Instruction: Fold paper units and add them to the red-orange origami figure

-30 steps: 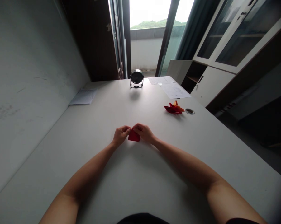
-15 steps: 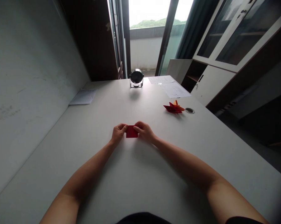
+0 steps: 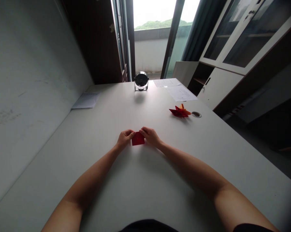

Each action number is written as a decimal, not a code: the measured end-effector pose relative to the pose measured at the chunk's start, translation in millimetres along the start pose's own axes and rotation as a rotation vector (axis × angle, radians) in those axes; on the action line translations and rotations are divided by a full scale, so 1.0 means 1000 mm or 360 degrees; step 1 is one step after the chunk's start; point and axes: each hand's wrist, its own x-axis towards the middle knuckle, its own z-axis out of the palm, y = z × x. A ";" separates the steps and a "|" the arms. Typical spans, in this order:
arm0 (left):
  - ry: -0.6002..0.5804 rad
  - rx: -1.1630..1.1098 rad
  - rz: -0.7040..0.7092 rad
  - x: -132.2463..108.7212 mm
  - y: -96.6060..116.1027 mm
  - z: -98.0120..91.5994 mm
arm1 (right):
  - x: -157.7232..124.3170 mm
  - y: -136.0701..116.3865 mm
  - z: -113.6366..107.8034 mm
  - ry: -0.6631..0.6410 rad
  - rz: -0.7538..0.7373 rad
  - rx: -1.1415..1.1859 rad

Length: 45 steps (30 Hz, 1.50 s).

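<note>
A small red paper [image 3: 138, 139], roughly rectangular, is held just above or on the white table [image 3: 106, 190] between both hands. My left hand [image 3: 125, 137] pinches its upper left corner, thumb on top. At its upper right, my right hand [image 3: 149, 135] grips the edge with thumb and curled fingers. The fingertips hide the paper's upper corners.
Folded red and orange paper pieces [image 3: 180, 111] lie right of my hands, beside a round grommet [image 3: 196, 114]. A round black device on a stand [image 3: 141, 81] is at the back. Printed sheets [image 3: 180, 93] lie back right, another paper [image 3: 85, 100] by the left wall.
The red paper has shifted slightly toward me and to the right and tilted a little. My left hand has moved slightly right, nearer my right hand.
</note>
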 end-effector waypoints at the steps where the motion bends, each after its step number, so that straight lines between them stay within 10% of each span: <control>1: -0.0008 0.0016 0.0003 0.000 0.000 0.000 | 0.000 0.000 0.000 0.0008 0.0004 -0.0001; 27: -0.0272 0.0262 0.0010 -0.003 0.010 0.001 | 0.000 -0.006 -0.003 0.0116 0.0078 0.0180; 45: 0.0060 -0.0166 0.0108 0.001 0.000 0.003 | -0.001 -0.005 -0.001 -0.0172 0.0078 0.0596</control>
